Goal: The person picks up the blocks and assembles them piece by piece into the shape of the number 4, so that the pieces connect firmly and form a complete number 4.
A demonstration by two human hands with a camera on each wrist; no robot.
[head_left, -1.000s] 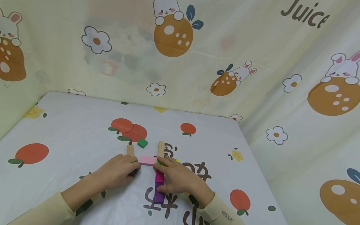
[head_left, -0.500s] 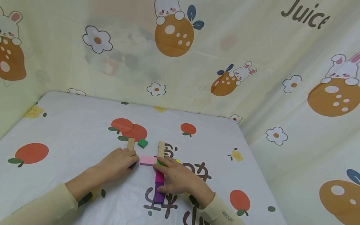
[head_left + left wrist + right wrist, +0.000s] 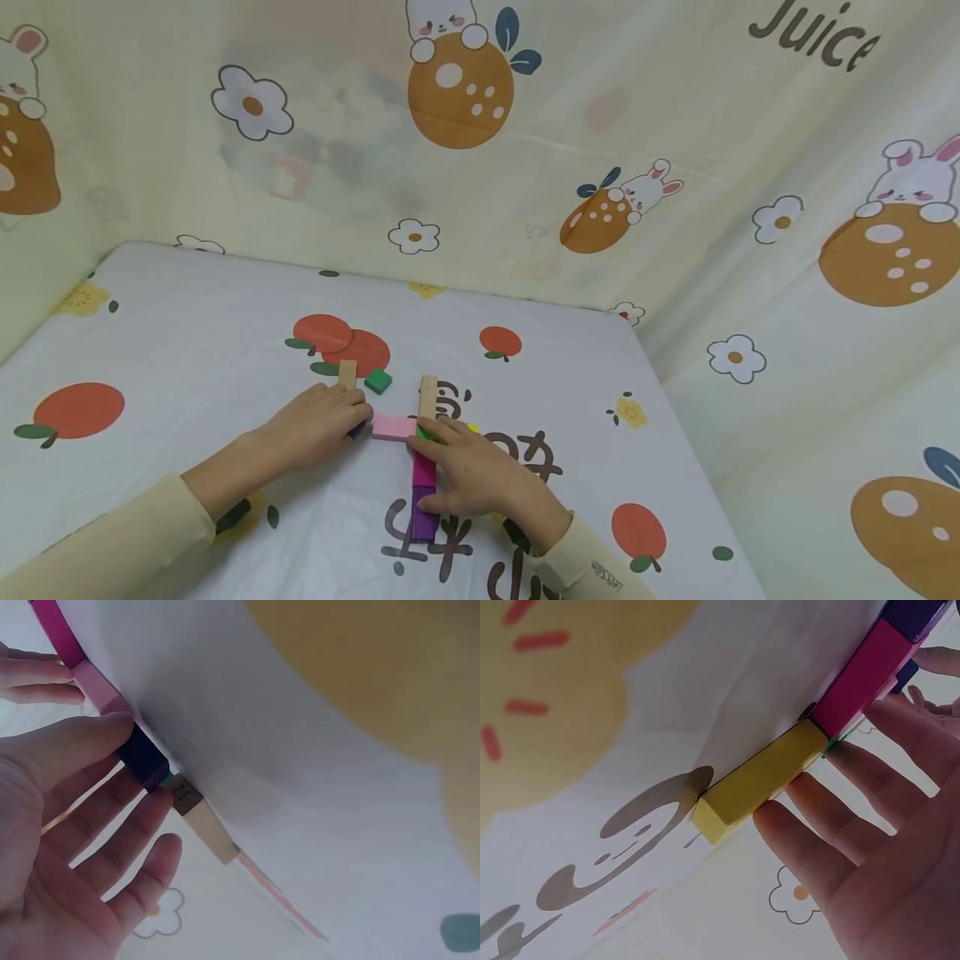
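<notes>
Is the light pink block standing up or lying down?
Lying down: in the head view, the light pink block stretches along the tablecloth.

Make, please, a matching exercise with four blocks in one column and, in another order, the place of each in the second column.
1. pink block
2. purple block
3. yellow block
4. dark green block

A. in the middle of the right wrist view
B. beside the printed red fruits, touched by neither hand
C. between the left hand and the right hand, in the head view
D. the lowest block in the head view

Pairs: 1-C, 2-D, 3-A, 4-B
</notes>
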